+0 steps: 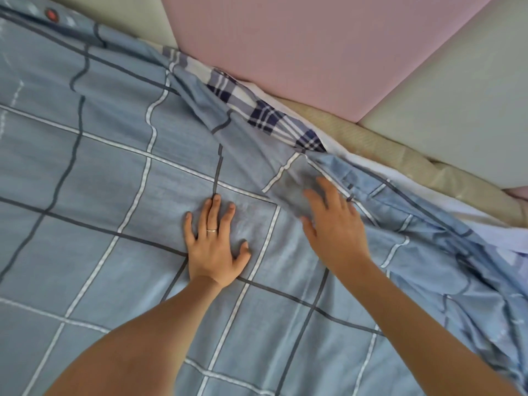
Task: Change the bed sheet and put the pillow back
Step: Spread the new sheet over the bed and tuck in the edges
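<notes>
Both arms come in from the bottom of the frame. The left hand (213, 247), ring (211, 230) on, has its grip released and presses flat on the blue grid sheet (100, 172), which covers most of the bed. The right hand (331, 224), a bit blurry, is also released, fingers straight on a bunched fold at centre right. Further up, a navy plaid cloth (265, 115) peeks out beside the beige mattress edge (400, 155), below the pink padded panel (314, 47).

Soft, even light covers the blue checked sheet (114, 167), with only faint shadows under the left hand (213, 247) and in the folds beyond the right hand (334, 224). The right hand's fingertips (311, 194) blur with motion; the wide lens bows the sheet's grid lines far from both hands.
</notes>
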Demonstrator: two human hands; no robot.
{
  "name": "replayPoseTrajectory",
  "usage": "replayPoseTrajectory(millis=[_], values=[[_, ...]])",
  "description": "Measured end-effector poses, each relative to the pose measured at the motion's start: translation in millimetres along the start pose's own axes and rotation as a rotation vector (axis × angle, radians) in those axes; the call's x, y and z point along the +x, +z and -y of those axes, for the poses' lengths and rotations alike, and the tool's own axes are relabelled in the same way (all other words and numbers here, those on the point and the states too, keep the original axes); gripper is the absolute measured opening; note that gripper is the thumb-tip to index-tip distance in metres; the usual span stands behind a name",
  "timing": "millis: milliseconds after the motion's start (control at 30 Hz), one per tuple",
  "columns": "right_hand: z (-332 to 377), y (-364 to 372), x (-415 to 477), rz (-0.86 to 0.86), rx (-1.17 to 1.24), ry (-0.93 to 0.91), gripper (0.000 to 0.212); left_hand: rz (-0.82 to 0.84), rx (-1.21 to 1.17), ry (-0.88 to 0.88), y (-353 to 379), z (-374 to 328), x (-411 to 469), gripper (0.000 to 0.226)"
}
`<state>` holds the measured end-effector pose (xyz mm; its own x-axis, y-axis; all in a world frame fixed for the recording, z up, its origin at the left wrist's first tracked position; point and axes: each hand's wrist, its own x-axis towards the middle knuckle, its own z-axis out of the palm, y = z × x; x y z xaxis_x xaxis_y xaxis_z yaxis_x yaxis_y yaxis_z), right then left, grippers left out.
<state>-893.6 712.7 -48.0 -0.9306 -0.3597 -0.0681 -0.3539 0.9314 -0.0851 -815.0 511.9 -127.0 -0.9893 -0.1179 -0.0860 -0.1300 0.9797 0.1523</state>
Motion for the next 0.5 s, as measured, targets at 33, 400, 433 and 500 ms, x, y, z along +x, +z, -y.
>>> replayPoseTrajectory(millis=[33, 400, 433, 500], values=[[2, -10, 4, 0.021, 0.030, 0.097, 0.053, 0.000, 0.003, 0.001, 0, -1, 0, 0.073], [-25, -28, 70, 0.176, 0.947, 0.859, 0.020, 0.003, -0.002, 0.008, 0, 0, 0, 0.071], [-30, -33, 75, 0.052, 0.983, 0.853, 0.026, -0.002, -0.004, 0.009, 0, 0, -1, 0.071], [-41, -44, 84, -0.147, 0.775, 0.703, 0.033, -0.010, -0.003, 0.011, 0, 1, -1, 0.071]])
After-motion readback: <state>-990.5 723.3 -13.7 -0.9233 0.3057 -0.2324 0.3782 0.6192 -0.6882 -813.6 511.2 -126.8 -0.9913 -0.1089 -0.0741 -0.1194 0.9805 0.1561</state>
